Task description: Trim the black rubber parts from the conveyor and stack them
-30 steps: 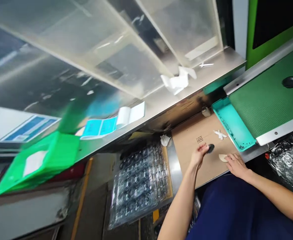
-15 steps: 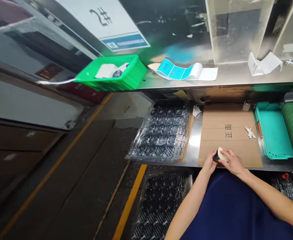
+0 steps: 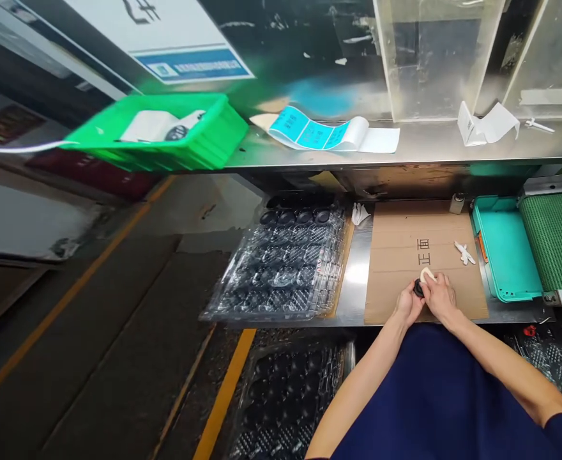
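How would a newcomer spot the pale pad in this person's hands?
On the metal bench, find the brown cardboard sheet. Over its near half, the left hand holds a dark round part and the right hand holds the cream pad close by. The pad is pale, unlike that part, and held, unlike the white scrap lying on the cardboard.

Trays (image 3: 281, 271) L of cardbd (image 3: 396, 275), prob. bottle (image 3: 457, 204) rear

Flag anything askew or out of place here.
A crumpled white scrap lies loose on the cardboard, and the blue label strip curls, partly unrolled, along the shelf. Both look untidy.
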A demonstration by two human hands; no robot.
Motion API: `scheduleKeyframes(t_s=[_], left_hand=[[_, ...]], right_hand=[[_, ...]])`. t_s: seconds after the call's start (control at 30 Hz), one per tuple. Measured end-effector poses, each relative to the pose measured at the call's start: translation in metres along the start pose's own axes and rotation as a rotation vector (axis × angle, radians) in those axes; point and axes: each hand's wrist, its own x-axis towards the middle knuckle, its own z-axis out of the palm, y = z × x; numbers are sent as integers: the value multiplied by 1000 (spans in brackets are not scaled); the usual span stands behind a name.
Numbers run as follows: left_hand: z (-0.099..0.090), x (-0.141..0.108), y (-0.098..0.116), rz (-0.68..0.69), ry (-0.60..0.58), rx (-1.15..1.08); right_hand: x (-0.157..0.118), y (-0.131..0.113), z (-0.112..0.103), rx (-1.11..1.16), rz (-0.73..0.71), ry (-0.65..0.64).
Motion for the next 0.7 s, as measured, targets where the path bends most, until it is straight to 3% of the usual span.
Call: scheduleKeyframes(t_s=[0.13, 0.27, 0.33, 0.5, 0.63, 0.7], left_hand=[[0, 9, -2, -29, -80, 52], [3, 15, -4, -24, -36, 114], [6, 17, -4, -14, -58, 112], [17, 23, -6, -3, -38, 158], [19, 25, -11, 15, -20, 212], [16, 24, -11, 3, -11, 218]], right_hand=[[5, 16, -1, 58, -143, -7], [24, 43, -15, 242, 87, 107], [30, 56, -21, 383, 91, 130], [27, 71, -5, 583, 51, -169], [31, 69, 11, 662, 64, -227], [34, 68, 10, 684, 13, -318]])
